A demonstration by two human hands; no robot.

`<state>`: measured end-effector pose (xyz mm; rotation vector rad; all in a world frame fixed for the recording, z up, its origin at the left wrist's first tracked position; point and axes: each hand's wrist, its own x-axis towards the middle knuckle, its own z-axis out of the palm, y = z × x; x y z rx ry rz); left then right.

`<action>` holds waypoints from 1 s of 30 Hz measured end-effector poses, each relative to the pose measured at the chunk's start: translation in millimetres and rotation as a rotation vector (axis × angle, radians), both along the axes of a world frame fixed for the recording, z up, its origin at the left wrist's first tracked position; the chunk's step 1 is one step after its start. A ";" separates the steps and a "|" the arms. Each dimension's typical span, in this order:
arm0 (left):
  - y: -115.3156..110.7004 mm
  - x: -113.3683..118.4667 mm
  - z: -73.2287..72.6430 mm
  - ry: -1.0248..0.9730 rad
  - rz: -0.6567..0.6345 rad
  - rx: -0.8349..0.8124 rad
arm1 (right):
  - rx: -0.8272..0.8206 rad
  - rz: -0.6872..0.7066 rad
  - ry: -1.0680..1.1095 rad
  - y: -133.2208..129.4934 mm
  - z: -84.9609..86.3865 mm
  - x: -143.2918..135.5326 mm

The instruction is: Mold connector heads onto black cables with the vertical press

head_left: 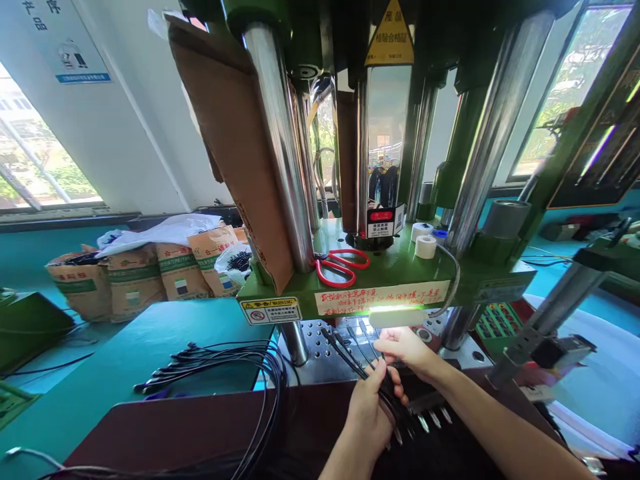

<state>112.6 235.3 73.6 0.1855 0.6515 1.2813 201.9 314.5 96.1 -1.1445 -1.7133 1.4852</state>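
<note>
My left hand [373, 407] is closed round a bundle of black cables [347, 357] in front of the machine's lower plate [320, 347]. Several metal-tipped ends hang below it. Just above and to the right, my right hand [403, 348] has its fingers pinched together near the upper cable ends; what lies between its fingertips is too small to make out. Another looped bundle of black cables [225, 357] lies to the left, its ends on the teal table.
Above my hands is the green press [400, 273], bearing red-handled scissors [343, 267], white tape rolls [425, 247] and a lit lamp [395, 318]. Paper sacks [135, 277] stand at the back left. A metal post with a clamp [545, 320] rises at right.
</note>
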 end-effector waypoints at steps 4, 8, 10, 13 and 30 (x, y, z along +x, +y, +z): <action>-0.6 0.9 1.9 0.010 0.008 -0.020 | 0.012 -0.015 0.003 0.7 -5.6 -2.4; 0.5 1.0 2.6 0.011 0.006 -0.055 | 0.025 -0.045 -0.030 -4.5 -8.3 -6.3; 1.2 0.7 2.1 0.004 0.001 -0.046 | 0.045 -0.056 -0.061 -7.4 -7.2 -7.8; 1.5 0.8 0.5 0.004 0.006 -0.039 | 0.063 -0.056 -0.072 -9.3 -4.4 -8.3; 2.7 3.2 -7.3 0.014 -0.026 0.100 | -0.090 0.049 0.123 2.0 -17.8 -3.1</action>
